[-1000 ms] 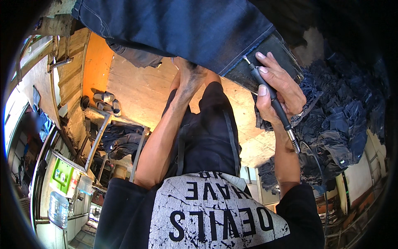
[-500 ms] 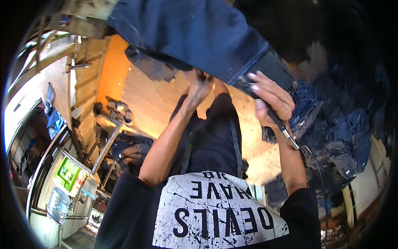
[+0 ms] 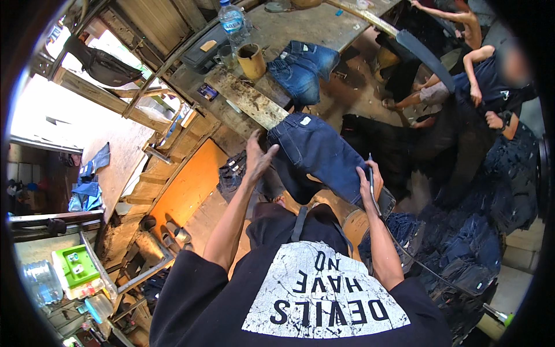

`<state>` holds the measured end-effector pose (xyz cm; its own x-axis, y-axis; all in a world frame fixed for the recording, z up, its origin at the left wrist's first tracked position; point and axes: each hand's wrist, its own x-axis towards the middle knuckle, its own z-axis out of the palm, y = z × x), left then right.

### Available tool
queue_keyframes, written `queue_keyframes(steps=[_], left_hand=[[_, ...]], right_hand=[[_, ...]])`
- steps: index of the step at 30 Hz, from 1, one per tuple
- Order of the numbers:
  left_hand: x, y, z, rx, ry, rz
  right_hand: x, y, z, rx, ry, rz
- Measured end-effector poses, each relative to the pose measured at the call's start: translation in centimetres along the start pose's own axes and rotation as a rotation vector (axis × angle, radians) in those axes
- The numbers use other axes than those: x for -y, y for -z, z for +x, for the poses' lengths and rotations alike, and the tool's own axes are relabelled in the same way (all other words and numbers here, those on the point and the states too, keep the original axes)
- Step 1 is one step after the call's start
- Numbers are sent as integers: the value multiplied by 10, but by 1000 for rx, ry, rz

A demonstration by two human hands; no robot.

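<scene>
A pair of dark blue jeans (image 3: 315,150) lies over a narrow worn board (image 3: 248,98) in front of me, the waist end on the board and the legs reaching toward my right. My left hand (image 3: 258,157) is open, thumb and fingers apart, beside the left edge of the jeans' waist. In my right hand (image 3: 372,184) is a slim corded rotary handpiece (image 3: 370,164), tip pointing up, and that hand rests by the lower leg of the jeans. From the tool a thin cable (image 3: 413,257) trails down to the right.
Blue denim shorts (image 3: 303,69), a yellowish mug (image 3: 251,61) and a water bottle (image 3: 232,26) are on the far bench. Piled dark jeans (image 3: 457,248) fill the right side. A co-worker (image 3: 491,81) handles dark cloth at right; another person's arm (image 3: 445,14) shows beyond.
My view has lifted, showing the bench and co-workers. The jeans now lie on the board; my left hand has come from beneath them and opened. My right hand still holds the handpiece.
</scene>
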<state>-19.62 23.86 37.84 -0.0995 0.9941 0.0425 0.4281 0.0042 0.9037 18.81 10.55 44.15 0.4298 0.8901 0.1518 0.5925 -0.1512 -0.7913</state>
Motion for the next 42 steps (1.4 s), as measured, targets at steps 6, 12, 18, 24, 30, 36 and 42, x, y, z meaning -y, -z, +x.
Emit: queue_keyframes(steps=[6,12,18,24,30,36,42], left_hand=[[5,-18,12,275,378,-403],[-4,-7,33,619,252,-196],[-48,8,-4,460,-521,470],[-106,-70,-66,412,-658,439],[-179,-245,-142,351,-390,295],[-110,-168,-47,56,-406,532],[-90,-94,53,-85,-502,616]], right_hand=[[-34,68,-18,-42,-242,-145],[-32,56,-17,42,-37,-18],[-91,114,-33,4,-220,182],[-184,204,-49,45,-263,-32],[-218,256,83,-521,-83,-353],[-79,151,79,8,240,-20],[-14,-6,-7,398,465,151]])
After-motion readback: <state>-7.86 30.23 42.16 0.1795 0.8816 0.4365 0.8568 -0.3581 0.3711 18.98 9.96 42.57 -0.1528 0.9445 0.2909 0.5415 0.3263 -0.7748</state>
